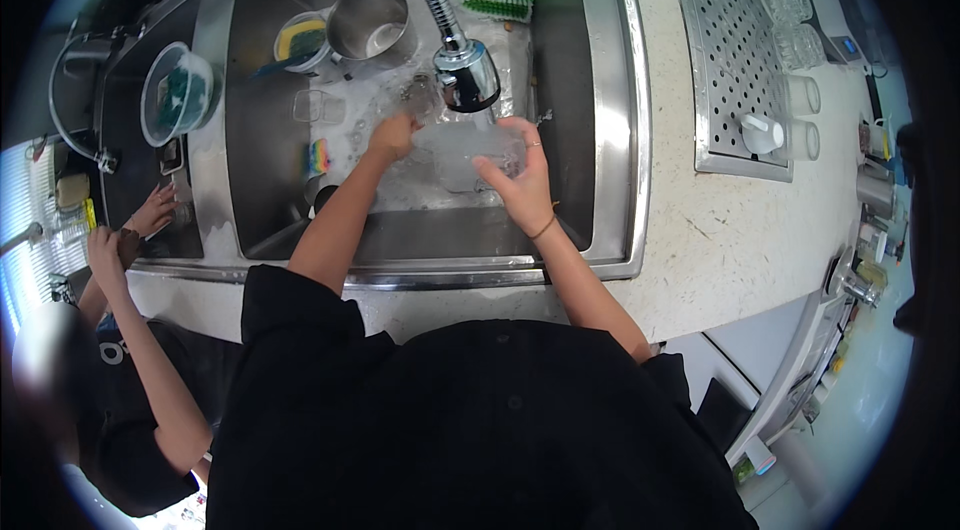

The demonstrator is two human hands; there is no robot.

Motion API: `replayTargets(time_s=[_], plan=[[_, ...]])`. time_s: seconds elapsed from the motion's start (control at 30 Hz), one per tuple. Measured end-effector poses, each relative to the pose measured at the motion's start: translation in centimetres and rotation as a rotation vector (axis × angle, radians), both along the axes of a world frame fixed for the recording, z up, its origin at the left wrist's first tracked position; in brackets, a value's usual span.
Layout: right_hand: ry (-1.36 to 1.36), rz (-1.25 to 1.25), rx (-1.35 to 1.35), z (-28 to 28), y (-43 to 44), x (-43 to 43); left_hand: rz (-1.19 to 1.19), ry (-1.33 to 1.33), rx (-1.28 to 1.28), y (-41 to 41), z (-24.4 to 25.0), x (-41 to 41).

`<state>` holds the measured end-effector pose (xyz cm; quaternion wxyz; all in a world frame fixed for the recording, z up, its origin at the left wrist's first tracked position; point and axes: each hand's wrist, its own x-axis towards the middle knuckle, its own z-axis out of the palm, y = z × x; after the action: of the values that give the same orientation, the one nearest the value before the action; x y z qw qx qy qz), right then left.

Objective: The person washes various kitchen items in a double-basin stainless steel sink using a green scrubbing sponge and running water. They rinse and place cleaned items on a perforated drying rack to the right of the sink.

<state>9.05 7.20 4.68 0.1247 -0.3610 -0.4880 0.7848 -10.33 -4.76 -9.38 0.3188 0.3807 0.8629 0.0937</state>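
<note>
My right hand (526, 181) grips a clear plastic container (469, 155) by its right end, thumb in front and fingers behind. It is held low in the steel sink, below the chrome spray head (466, 76), and water runs down onto it. At the container's left end is my left hand (394, 137), its fingertips blurred, so whether it grips anything is unclear. A blurred clear object (417, 96) lies just beyond those fingers. Farther left on the wet sink floor are a small clear container (319, 107) and a rainbow-coloured sponge (319, 156).
A steel pot (371, 27), a tub with a sponge (301, 42) and a green brush (496, 2) sit at the sink's back. Left, another person's hands (131, 226) are near a second basin holding a plastic bowl (178, 96). Right, a perforated drain tray (724, 49) carries a white cup (762, 134).
</note>
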Motion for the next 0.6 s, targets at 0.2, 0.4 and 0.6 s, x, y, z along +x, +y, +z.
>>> replayTargets(time_s=[0.2, 0.4, 0.6], plan=[[0.211, -0.101, -0.592, -2.0, -0.3, -2.7, -0.295, 0.036, -0.062, -1.8, 1.4, 5.2], [0.497, -0.059, -0.992, -2.9, 1.0, -2.3, -0.504, 0.072, -0.162, 1.9, 8.1, 9.4], [0.282, -0.054, -0.745, -1.3, 1.8, -1.4, -0.484, 0.119, -0.042, 3.9, 8.5, 11.7]])
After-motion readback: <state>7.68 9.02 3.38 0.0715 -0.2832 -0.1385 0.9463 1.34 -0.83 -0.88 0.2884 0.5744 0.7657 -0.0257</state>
